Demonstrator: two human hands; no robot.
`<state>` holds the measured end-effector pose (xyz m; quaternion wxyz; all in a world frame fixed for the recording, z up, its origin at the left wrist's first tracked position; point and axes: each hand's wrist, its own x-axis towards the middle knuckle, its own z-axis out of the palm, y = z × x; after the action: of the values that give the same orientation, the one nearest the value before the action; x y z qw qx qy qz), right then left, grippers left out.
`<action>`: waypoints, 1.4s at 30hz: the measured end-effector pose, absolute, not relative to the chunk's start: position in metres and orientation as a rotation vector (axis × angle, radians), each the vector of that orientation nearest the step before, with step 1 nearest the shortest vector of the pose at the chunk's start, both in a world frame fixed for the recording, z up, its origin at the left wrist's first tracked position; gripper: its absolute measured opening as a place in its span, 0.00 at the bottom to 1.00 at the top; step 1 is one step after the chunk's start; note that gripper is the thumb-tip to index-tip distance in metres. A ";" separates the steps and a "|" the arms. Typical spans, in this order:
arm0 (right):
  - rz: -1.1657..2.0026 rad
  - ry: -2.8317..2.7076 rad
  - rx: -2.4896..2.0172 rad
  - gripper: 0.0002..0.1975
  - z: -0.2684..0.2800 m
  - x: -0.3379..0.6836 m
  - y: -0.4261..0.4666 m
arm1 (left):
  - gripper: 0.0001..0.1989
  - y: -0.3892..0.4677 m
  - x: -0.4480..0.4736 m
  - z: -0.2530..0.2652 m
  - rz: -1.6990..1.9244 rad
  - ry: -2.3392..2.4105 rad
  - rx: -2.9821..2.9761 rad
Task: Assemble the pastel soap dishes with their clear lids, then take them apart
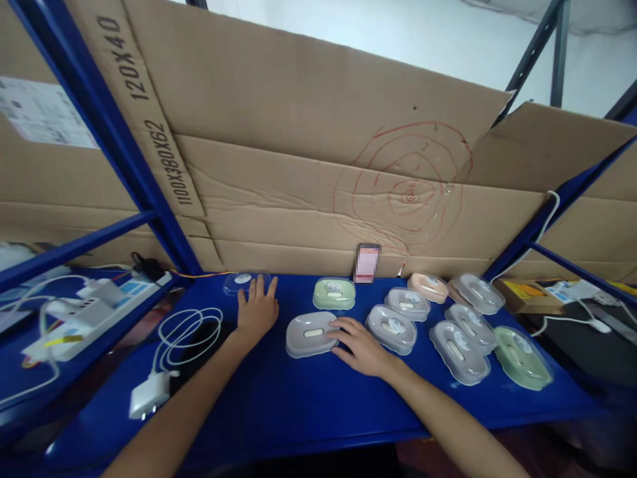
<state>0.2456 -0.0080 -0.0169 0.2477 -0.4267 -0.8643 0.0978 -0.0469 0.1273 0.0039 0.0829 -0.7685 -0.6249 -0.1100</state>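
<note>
A clear plastic lid (pixel 233 284) with a round sticker lies at the back left of the blue table. My left hand (pixel 259 309) rests at its right side, fingers stretched out and spread, fingertips over the edge. In front of the middle sits a grey soap dish (pixel 297 340) without a sticker, a pale bar-shaped piece at its centre. My right hand (pixel 367 348) has its fingers and thumb on the dish's right edge. Behind the dish is a green soap dish (pixel 323 302) under a clear stickered lid.
Several lidded dishes in grey, peach (pixel 423 292) and green (pixel 530 372) stand on the right. A phone (pixel 367 262) leans on the cardboard (pixel 279 166). At left lie a white charger (pixel 149 395) with coiled cable and a power strip (pixel 119 302). Blue posts (pixel 129 172) flank the table.
</note>
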 end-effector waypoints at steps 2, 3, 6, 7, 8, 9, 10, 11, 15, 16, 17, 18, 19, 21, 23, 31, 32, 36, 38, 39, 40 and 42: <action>0.270 -2.369 -1.165 0.19 -0.016 0.245 -0.009 | 0.31 0.130 -0.052 0.001 -0.355 -1.912 -2.261; 0.272 -2.372 -1.169 0.19 -0.016 0.245 -0.010 | 0.31 0.130 -0.054 -0.001 -0.364 -1.917 -2.260; 0.273 -2.372 -1.184 0.20 -0.014 0.244 -0.011 | 0.28 0.125 -0.058 -0.001 -0.382 -1.846 -2.340; 0.273 -2.371 -1.188 0.20 -0.013 0.244 -0.012 | 0.27 0.122 -0.057 0.000 -0.385 -1.802 -2.391; 0.273 -2.372 -1.191 0.19 -0.013 0.243 -0.012 | 0.25 0.119 -0.057 0.001 -0.387 -1.753 -2.445; 0.274 -2.373 -1.192 0.19 -0.012 0.243 -0.012 | 0.24 0.117 -0.057 0.002 -0.391 -1.700 -2.494; 0.277 -2.373 -1.190 0.19 -0.011 0.243 -0.012 | 0.25 0.115 -0.057 0.002 -0.394 -1.658 -2.533; 0.282 -2.373 -1.187 0.19 -0.010 0.243 -0.013 | 0.26 0.115 -0.058 0.003 -0.392 -1.651 -2.560; 0.298 -2.372 -1.179 0.19 -0.008 0.244 -0.012 | 0.32 0.120 -0.066 0.004 -0.345 -1.869 -2.567; 0.298 -2.376 -1.183 0.19 -0.008 0.244 -0.013 | 0.32 0.122 -0.068 0.005 -0.344 -1.904 -2.563; 0.298 -2.379 -1.188 0.19 -0.008 0.244 -0.013 | 0.31 0.123 -0.068 0.005 -0.354 -1.906 -2.566; 0.299 -2.381 -1.195 0.19 -0.008 0.245 -0.013 | 0.29 0.124 -0.068 0.006 -0.369 -1.885 -2.575; 0.304 -2.382 -1.202 0.19 -0.008 0.244 -0.013 | 0.28 0.123 -0.067 0.006 -0.393 -1.856 -2.591; 0.323 -2.380 -1.214 0.21 -0.008 0.244 -0.014 | 0.25 0.119 -0.062 0.008 -0.480 -1.775 -2.629; 0.352 -2.369 -1.231 0.25 -0.007 0.242 -0.015 | 0.22 0.111 -0.056 0.010 -0.610 -1.675 -2.661; 0.403 -2.206 -1.254 0.45 -0.011 0.240 -0.018 | 0.15 0.075 -0.036 0.012 -0.853 -1.149 -2.885; 0.404 -2.194 -1.255 0.44 -0.011 0.240 -0.018 | 0.16 0.073 -0.035 0.011 -0.846 -1.102 -2.894; 0.431 -2.140 -1.308 0.39 -0.014 0.238 -0.019 | 0.16 0.071 -0.033 0.006 -0.820 -1.031 -2.951; 0.417 -2.125 -1.323 0.36 -0.015 0.237 -0.020 | 0.17 0.070 -0.033 0.003 -0.839 -1.006 -3.013; 0.405 -2.123 -1.330 0.35 -0.015 0.237 -0.020 | 0.17 0.069 -0.033 0.002 -0.854 -0.988 -3.049; 0.392 -2.121 -1.339 0.34 -0.016 0.237 -0.020 | 0.17 0.068 -0.033 0.002 -0.866 -0.964 -3.087; 0.372 -2.121 -1.355 0.35 -0.016 0.237 -0.020 | 0.18 0.066 -0.033 0.002 -0.864 -0.908 -3.155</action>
<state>0.2373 -0.0197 -0.0161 0.2941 -0.5090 -0.7968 0.1397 -0.0333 0.0657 0.0024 -0.1261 -0.9220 -0.2653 -0.2524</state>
